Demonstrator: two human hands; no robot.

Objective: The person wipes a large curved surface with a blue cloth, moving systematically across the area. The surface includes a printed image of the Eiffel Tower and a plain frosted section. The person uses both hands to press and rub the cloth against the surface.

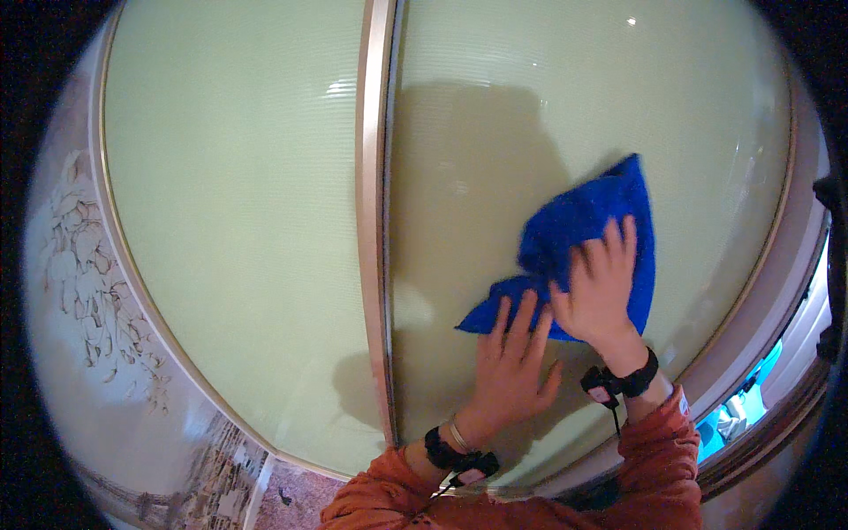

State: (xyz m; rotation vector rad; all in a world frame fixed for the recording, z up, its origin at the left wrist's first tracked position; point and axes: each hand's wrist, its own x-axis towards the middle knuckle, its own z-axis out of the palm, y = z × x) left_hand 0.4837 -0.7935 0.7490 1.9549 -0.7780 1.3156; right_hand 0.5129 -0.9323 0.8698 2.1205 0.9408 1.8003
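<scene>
A blue cloth (563, 218) is spread against a glossy, pale green door panel (702, 165). My right hand (603, 285) lies flat on the cloth, its fingers pointing up, and holds it to the panel. Lower and to the left is my left hand (513, 364), palm towards the panel with its fingers apart. The fingertips of that hand overlap the cloth's lower left part; how firmly they press cannot be seen. The cloth's upper corner (633, 165) stands out in a point, and a fold runs across its left side.
A metallic upright frame (374, 165) divides this panel from a second pale green panel (238, 199). On the left is a wall with a floral pattern (86, 265). Bright turquoise items (742, 404) show at the lower right. Both wrists wear black straps with small devices and cables.
</scene>
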